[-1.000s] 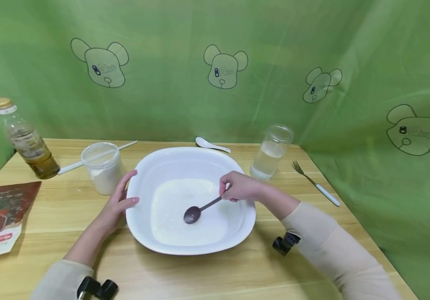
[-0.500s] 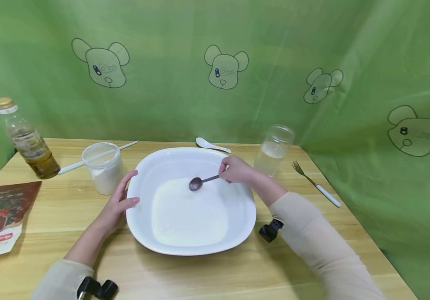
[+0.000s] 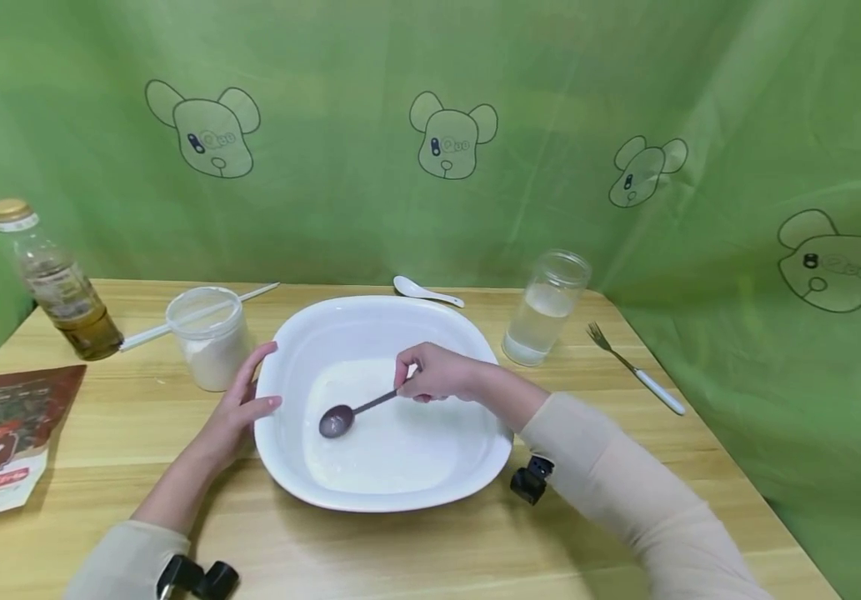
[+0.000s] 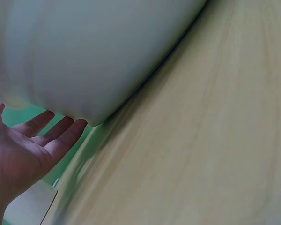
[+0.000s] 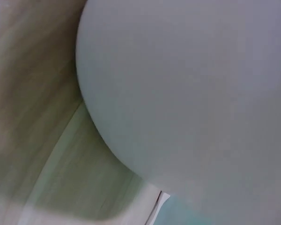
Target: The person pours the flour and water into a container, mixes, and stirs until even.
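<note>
Background was filled by a green fabric curtain [image 3: 340,237] printed with outlined cartoon animal heads. Below it, a pale wood-grain table [image 3: 370,550] was seen, most items laid out toward its back and sides. Large white rounded-rectangular basin [image 3: 385,329] was placed mid-table; its floor was seen as a glossy white patch, liquid or bare base could not be told. A brown, red and white printed packet [image 3: 6,442] was laid flat at far left, cut off by the frame edge. Clear bottle with gold cap [image 3: 62,287] was stood behind the packet, part-filled with amber liquid. Tall clear glass jar [image 3: 538,321] was set just beyond the basin's right back corner, part-filled with cloudy liquid. Shorter clear jar [image 3: 212,354] was set just left of the basin, part-filled with white powder. Basin's left rim was touched by the left hand [image 3: 235,410], fingers spread and extended, fingertips on the outer wall. A slim white rod [image 3: 148,336] was laid behind the powder jar. White-handled metal fork [image 3: 628,364] was laid at far right. Dark brown spoon [image 3: 355,410] was pinched by its handle in the right hand [image 3: 433,372], bowl held inside the basin, left of centre; floor contact could not be told. Small white spoon [image 3: 427,292] was laid behind the basin.
</note>
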Available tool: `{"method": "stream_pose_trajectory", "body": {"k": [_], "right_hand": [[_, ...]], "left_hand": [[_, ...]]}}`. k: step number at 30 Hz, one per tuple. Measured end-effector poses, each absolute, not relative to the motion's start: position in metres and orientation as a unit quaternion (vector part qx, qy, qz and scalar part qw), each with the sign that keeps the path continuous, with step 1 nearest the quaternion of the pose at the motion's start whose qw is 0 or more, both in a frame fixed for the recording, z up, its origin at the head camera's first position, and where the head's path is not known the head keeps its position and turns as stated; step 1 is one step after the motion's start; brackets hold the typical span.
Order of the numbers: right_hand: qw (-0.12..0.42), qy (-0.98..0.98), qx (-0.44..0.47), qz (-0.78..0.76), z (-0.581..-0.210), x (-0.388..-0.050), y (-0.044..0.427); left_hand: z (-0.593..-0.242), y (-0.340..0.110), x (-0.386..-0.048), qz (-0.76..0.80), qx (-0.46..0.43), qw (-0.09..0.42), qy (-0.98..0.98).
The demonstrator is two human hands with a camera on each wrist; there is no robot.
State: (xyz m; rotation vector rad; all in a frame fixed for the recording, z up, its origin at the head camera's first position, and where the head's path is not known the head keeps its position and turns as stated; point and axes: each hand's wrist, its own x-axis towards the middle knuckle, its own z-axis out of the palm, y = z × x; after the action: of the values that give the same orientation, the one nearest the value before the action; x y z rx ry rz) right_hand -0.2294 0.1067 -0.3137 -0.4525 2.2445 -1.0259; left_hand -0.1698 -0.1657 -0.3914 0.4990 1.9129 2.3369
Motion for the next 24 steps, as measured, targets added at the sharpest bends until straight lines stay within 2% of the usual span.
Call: {"method": "stream_pose_trajectory", "body": {"k": [5,9,12,17,24], "right_hand": [[0.341,0.835,-0.237,-0.36,-0.305,-0.215,0.126],[0.33,0.838,-0.274,-0.336,-0.297,-0.208,0.145],[0.305,0.852,-0.279,-0.322,-0.29,-0.209,0.158],[0.256,0.886,-0.226,-0.314,-0.283,-0.22,0.169],[0.178,0.914,-0.167,-0.325,-0.292,-0.248,0.16]], "left_hand": [[-0.392,-0.166,-0.17,0.762,0.159,0.042,0.626],[-0.392,-0.166,-0.17,0.759,0.16,0.043,0.629],[-0.392,-0.166,-0.171,0.76,0.158,0.045,0.629],[-0.392,-0.166,-0.171,0.764,0.152,0.049,0.625],[-0.392,-0.166,-0.171,0.761,0.149,0.049,0.63]]}}
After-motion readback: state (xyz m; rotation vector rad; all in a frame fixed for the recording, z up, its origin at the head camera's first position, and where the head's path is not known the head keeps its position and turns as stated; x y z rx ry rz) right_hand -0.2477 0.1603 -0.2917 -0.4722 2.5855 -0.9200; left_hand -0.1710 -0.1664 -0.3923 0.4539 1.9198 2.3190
